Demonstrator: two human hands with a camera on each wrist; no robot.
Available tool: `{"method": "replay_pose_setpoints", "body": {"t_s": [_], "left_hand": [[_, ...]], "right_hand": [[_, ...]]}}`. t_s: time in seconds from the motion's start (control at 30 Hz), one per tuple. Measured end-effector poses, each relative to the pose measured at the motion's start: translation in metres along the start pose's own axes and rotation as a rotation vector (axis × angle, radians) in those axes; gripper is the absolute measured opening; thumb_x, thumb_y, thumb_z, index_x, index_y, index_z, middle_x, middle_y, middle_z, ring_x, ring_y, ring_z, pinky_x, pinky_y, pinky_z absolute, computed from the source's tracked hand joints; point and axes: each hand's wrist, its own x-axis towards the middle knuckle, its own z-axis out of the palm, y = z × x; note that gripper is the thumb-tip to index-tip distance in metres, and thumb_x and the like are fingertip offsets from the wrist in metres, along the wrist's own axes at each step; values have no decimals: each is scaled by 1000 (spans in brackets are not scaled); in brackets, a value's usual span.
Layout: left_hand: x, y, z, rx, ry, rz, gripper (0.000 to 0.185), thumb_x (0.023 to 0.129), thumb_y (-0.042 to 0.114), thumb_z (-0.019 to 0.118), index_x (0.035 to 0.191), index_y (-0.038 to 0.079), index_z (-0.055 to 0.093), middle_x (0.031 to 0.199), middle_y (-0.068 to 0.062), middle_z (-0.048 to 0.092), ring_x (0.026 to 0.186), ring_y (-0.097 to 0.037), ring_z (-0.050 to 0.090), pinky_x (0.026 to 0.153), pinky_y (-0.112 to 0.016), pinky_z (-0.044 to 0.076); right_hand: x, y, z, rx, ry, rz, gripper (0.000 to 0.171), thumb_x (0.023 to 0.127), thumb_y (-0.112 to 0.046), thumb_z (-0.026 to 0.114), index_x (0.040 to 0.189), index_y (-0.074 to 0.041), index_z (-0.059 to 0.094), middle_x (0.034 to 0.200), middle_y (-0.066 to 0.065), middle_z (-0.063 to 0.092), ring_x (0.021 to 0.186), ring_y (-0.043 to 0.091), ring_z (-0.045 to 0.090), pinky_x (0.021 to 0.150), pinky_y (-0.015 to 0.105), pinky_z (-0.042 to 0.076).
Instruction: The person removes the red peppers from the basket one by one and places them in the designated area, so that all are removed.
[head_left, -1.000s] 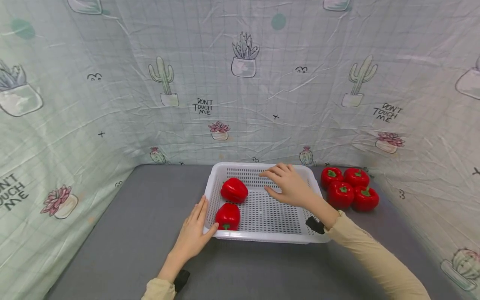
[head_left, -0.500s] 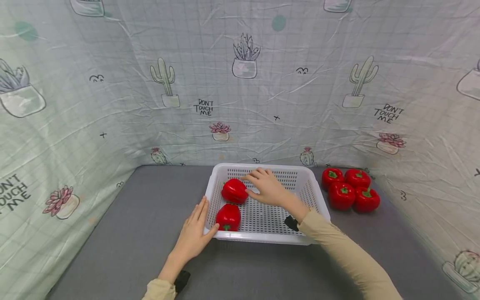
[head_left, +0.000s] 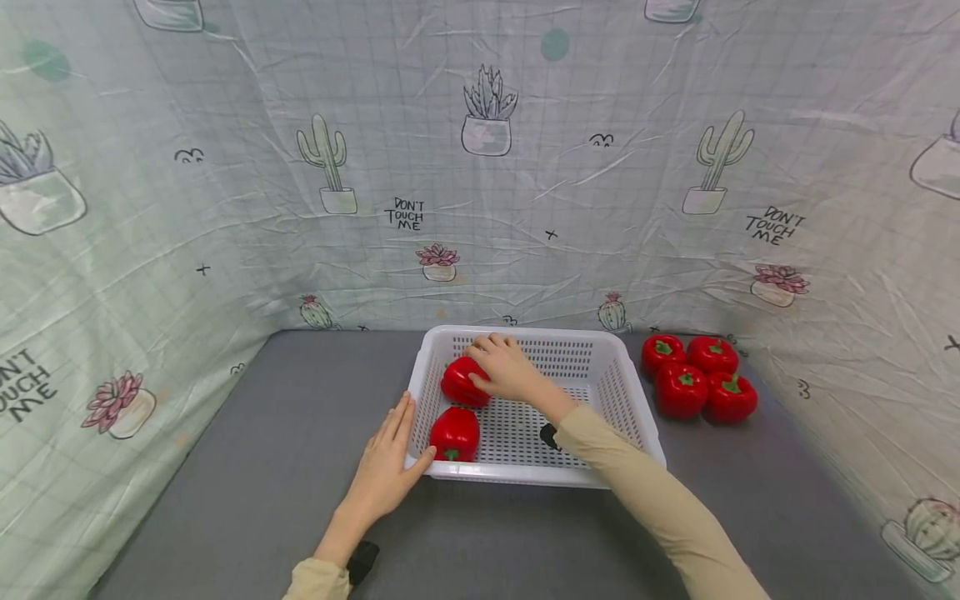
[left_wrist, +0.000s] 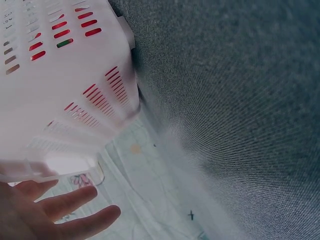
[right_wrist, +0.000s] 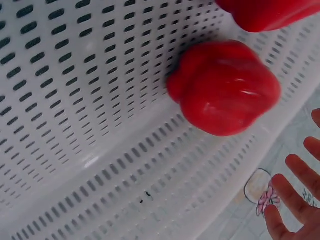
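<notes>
Right-hand fingers (right_wrist: 291, 196), parted and gripping nothing, arch close by the rear red pepper (head_left: 457, 383).

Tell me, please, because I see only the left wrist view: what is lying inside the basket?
Observer: A near pepper and a far pepper lie inside the basket.
Operator: Thank you. Does the right hand touch the far pepper?
Observer: It seems not; the right wrist view shows a gap between the right hand and that pepper.
Operator: Are there other peppers outside?
Observer: Yes, four more peppers stand right of the basket.
</notes>
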Motion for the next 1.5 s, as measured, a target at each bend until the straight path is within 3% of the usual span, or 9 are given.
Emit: {"method": "replay_pose_setpoints", "body": {"t_s": [0.3, 0.57, 0.73, 1.03, 1.23, 1.37, 1.5], "left_hand": [[0, -1, 0, 0, -17, -10, 78, 79, 38, 60, 141, 6, 25, 148, -10, 23, 129, -40, 32, 93, -62, 34], [1, -1, 0, 8, -8, -6, 78, 79, 38, 60, 140, 5, 25, 148, -10, 23, 128, -41, 33, 93, -62, 35], [0, 1, -1, 4, 8, 6, 77, 79, 36, 61, 140, 4, 27, 147, -12, 24, 127, -41, 34, 91, -62, 35], [0, 1, -1, 4, -9, 0, 77, 80, 37, 59, 141, 5, 25, 148, -10, 23, 128, -40, 33, 92, -62, 35], [0, 1, 1, -3, 36, 29, 75, 78, 34, 61, 138, 3, 29, 145, -13, 27, 125, -43, 36, 88, -63, 36], [-1, 0, 3, 1, 64, 39, 74, 78, 36, 60, 138, 4, 31, 144, -13, 29, 122, -43, 38, 85, -64, 38], [-1, 1, 2, 2, 45, 20, 75, 79, 36, 60, 139, 4, 29, 145, -12, 28, 124, -43, 37, 87, -64, 37]], "right_hand": [[12, 3, 25, -206, 20, -136, 39, 86, -36, 53, 119, -16, 52, 116, 2, 53, 103, 21, 48, 77, 36, 40], [15, 5, 35, -317, -62, -153, 48, 89, -43, 45, 130, -19, 44, 123, 2, 50, 110, 19, 45, 86, 41, 39], [16, 5, 39, -316, -140, -130, 56, 88, -48, 44, 137, -20, 35, 129, 1, 47, 113, 19, 43, 90, 41, 39], [13, 8, 43, -238, -157, -118, 62, 83, -49, 51, 136, -21, 35, 131, 1, 46, 115, 19, 43, 93, 44, 40], [7, 9, 44, -232, -204, -127, 63, 81, -50, 55, 133, -22, 36, 130, 2, 44, 118, 20, 42, 98, 48, 37], [5, 9, 44, -204, -231, -114, 67, 77, -51, 59, 132, -21, 35, 128, 3, 44, 117, 20, 42, 96, 44, 38], [5, 8, 43, -206, -222, -113, 69, 75, -50, 62, 131, -20, 37, 126, 3, 47, 115, 20, 43, 93, 43, 39]]}}
